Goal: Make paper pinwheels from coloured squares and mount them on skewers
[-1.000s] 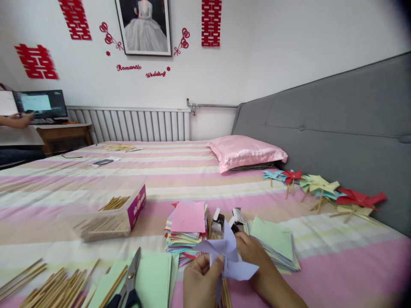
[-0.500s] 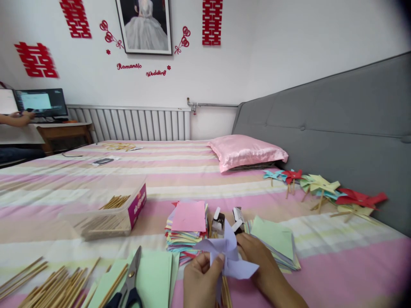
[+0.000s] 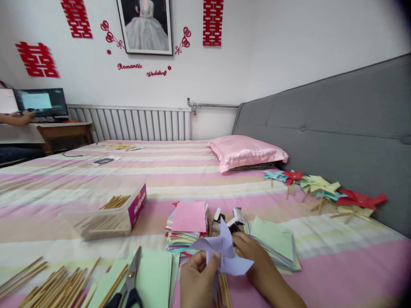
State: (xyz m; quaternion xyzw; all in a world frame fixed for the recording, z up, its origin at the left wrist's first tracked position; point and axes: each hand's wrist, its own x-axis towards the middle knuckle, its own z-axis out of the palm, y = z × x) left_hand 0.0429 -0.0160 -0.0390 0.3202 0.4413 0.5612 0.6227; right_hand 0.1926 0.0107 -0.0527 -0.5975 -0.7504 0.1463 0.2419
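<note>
My left hand [image 3: 199, 276] pinches a lilac paper pinwheel [image 3: 226, 254] near its centre, thumb in front. My right hand [image 3: 255, 261] reaches behind the pinwheel's right side, with its fingertips by a small open box [image 3: 236, 218]. Part of that hand's fingers is hidden, so whether they hold anything cannot be made out. Just left of it is a second small open box [image 3: 217, 222], partly covered by the pinwheel. Below the pinwheel lies a bundle of thin wooden sticks [image 3: 224, 291]. A stack of coloured paper squares [image 3: 188, 218] sits behind my left hand.
Green paper squares [image 3: 278, 241] lie to the right. Scissors [image 3: 131, 278] rest on green sheets [image 3: 156, 273], beside loose sticks [image 3: 61, 286]. A clear plastic box [image 3: 105, 222] holds more sticks. Several pinwheels [image 3: 323, 185] lie by the grey headboard [image 3: 337, 111]. A person's arm [image 3: 16, 119] shows far left.
My left hand and the pinwheel have shifted slightly left. My right hand has moved a little left and up, toward the small open box.
</note>
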